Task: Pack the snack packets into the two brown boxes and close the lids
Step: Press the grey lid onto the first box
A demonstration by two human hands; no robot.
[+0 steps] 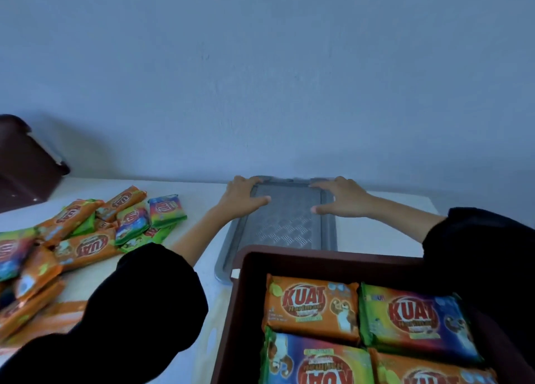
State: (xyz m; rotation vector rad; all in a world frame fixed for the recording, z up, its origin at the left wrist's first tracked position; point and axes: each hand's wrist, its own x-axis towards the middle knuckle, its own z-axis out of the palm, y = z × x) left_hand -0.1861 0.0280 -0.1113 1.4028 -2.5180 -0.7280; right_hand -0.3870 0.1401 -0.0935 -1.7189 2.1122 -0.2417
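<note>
Right now both hands reach forward to a grey lid (285, 224) that lies flat on the white surface (202, 189), close to the blue wall (260, 65). On the lid's far left corner sits the left hand (243, 195), its fingers (260, 200) spread and curled over the rim, thumb stretched across the patterned top. At the far right corner the right hand (344, 197) mirrors it, with fingers splayed along the edge and thumb pointing inward on the top; both hands grip the lid by its corners. Dark sleeves (150, 311) cover both forearms up to the wrists. Nearer the camera, and overlapping the lid's near end, stands an open brown box (249, 268) holding snack packets (312, 305) laid flat side by side, orange ones and multicoloured ones, all marked KUAT in red. Off to the left a loose heap of packets (86, 233) of the same kinds lies on the surface, well apart from the lid. Beyond that heap, at the left edge and against the wall, part of a second brown box (26, 169) shows, tilted; what it holds cannot be seen.
</note>
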